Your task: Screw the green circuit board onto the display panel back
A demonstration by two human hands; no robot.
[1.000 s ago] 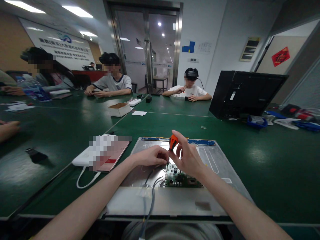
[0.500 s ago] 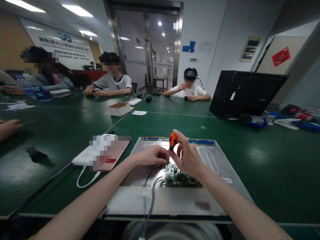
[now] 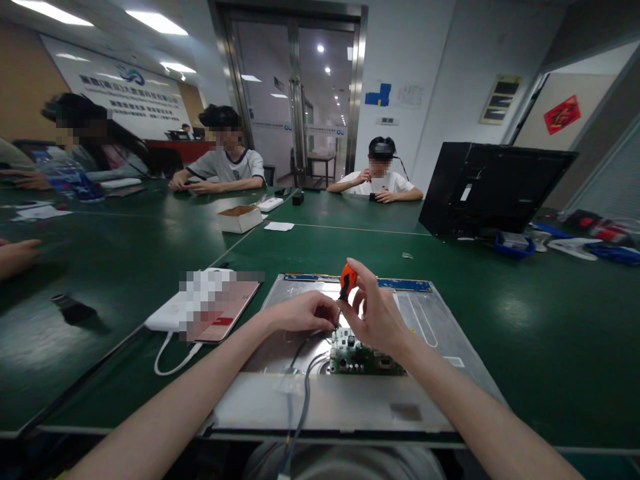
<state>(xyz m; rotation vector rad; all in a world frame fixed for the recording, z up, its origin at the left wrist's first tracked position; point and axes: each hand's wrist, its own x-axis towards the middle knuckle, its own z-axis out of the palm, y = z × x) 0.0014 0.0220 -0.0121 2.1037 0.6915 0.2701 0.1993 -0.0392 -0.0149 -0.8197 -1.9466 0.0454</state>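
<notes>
A silver metal panel (image 3: pixel 440 333) lies flat on the green table (image 3: pixel 525 320) in front of me, with a small green circuit board (image 3: pixel 357 355) mounted on it. My right hand (image 3: pixel 377 313) holds an orange-handled screwdriver (image 3: pixel 347 280) upright, its tip down at the board's top left corner. My left hand (image 3: pixel 305 312) rests on the panel just left of the tip, fingers pinched around the shaft near the tip. Grey cables (image 3: pixel 300 393) run from the board toward me.
A white power bank with a cable (image 3: pixel 173 320) and a pink booklet lie to the left of the panel. A black monitor (image 3: pixel 487 190) stands at the right back. A cardboard box (image 3: pixel 240 218) sits mid-table. Three people sit at the far side; another person's hand (image 3: pixel 17 257) rests at the left edge.
The screwdriver handle has turned and rocked slightly between my right fingers. Both hands stay in the same place on the panel.
</notes>
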